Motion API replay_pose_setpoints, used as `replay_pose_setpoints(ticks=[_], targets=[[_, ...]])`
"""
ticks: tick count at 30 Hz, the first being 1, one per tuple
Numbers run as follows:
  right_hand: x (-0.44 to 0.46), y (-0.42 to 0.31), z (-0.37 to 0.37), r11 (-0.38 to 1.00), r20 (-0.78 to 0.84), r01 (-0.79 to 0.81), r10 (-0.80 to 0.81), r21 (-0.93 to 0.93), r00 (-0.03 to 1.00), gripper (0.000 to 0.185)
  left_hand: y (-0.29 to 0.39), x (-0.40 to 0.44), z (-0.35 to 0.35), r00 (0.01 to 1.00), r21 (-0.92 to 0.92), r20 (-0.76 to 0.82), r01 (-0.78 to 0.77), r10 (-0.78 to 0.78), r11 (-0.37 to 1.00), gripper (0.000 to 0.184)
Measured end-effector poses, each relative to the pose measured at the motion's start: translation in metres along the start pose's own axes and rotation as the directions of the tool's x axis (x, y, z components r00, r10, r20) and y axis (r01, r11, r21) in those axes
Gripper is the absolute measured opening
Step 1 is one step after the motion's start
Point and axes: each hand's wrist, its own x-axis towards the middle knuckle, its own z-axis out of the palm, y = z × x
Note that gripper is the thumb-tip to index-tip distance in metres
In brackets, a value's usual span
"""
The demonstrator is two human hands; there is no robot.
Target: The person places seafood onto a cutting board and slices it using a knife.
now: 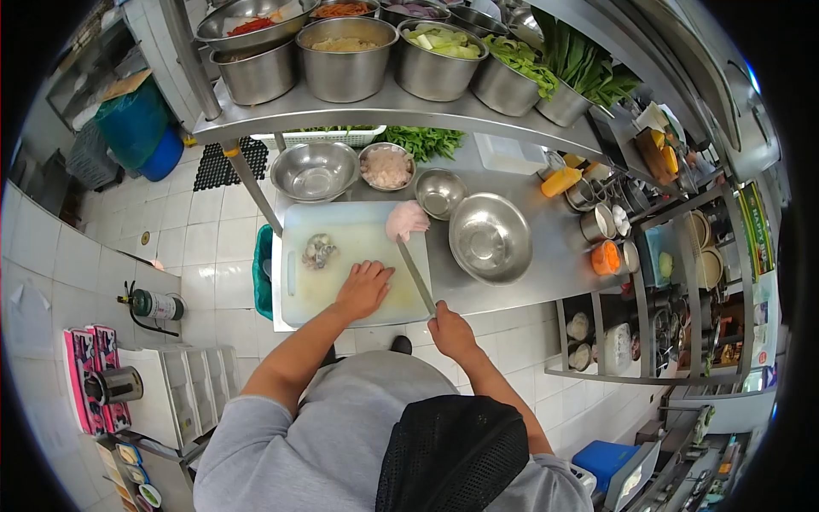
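Observation:
My left hand (365, 288) lies palm down on the white cutting board (341, 224), its fingers stretched out and nothing visible in them. The handle of a kitchen knife (416, 277) is in my right hand (452, 329), at the board's right front corner. The blade points away from me, and its tip meets a pale pink piece of raw meat (407, 220) at the board's far right edge. A small greyish heap of scraps (319, 251) sits on the board's left half, beyond my left hand.
Behind the board stand an empty steel bowl (314, 171) and a bowl of pale pink pieces (387, 166). To the right are a small steel bowl (440, 194) and a large one (490, 238). Overhead, a steel shelf (375, 116) carries several pots of cut vegetables.

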Motion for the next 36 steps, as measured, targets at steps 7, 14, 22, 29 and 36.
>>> replay_pose_setpoints(ticks=[7,14,22,29,36], targets=[[0.001,0.002,0.004,1.000,-0.009,-0.002,0.002,0.005,1.000,0.030,-0.002,-0.001,0.003,1.000,-0.045,-0.002,0.027,-0.027,0.999,0.042],[0.001,0.007,0.001,0.999,-0.008,0.024,-0.023,0.040,1.000,0.031,-0.007,-0.027,-0.021,0.993,-0.184,-0.062,0.088,-0.101,0.979,0.059],[0.011,0.009,0.001,0.999,-0.015,0.030,-0.029,0.016,0.999,0.033,-0.015,-0.053,-0.016,0.937,-0.185,-0.287,0.148,-0.198,0.971,0.063],[0.037,0.010,-0.009,1.000,-0.009,0.007,-0.007,0.000,1.000,0.037,-0.022,-0.047,-0.022,0.958,-0.138,-0.239,0.130,-0.161,0.982,0.067],[0.045,-0.006,-0.021,0.982,-0.016,0.080,-0.084,-0.169,0.996,0.037,-0.016,-0.053,-0.019,0.942,-0.124,-0.265,0.179,-0.207,0.976,0.067]])
